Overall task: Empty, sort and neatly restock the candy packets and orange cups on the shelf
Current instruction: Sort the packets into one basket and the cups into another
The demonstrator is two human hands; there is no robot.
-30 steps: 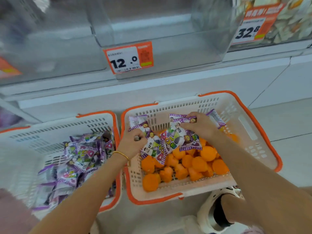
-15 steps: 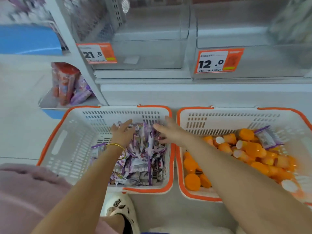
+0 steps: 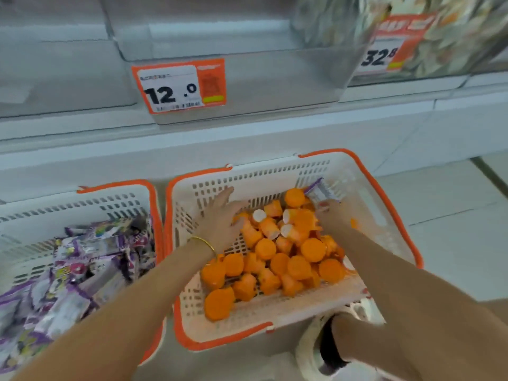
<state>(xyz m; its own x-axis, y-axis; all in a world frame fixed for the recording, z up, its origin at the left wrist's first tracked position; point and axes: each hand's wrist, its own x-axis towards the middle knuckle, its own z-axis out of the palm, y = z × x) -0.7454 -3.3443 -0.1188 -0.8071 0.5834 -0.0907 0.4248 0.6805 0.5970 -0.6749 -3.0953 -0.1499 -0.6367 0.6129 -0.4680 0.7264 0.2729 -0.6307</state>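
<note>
Head view: the orange cups (image 3: 275, 259) lay heaped across the middle of the right basket (image 3: 395, 215), with one purple candy packet (image 3: 320, 191) at its far right corner. The left hand (image 3: 222, 218), fingers straight and spread, lay at the heap's far left edge. The right hand (image 3: 331, 215) sat just beside that packet, its grip too blurred to tell. The left basket (image 3: 115, 185) held a packet pile (image 3: 74, 270). Above, a clear bin (image 3: 275, 78) bore a 12.0 price tag (image 3: 178, 86).

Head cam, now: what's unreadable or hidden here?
- Right hand: head view, motion blur; grip unclear.
- Candy packets: head view, blurred print; left basket cut off by frame edge.
- Price label: head view, small print too blurred.
- Orange cups: head view, lower ones buried under top layer.
</note>
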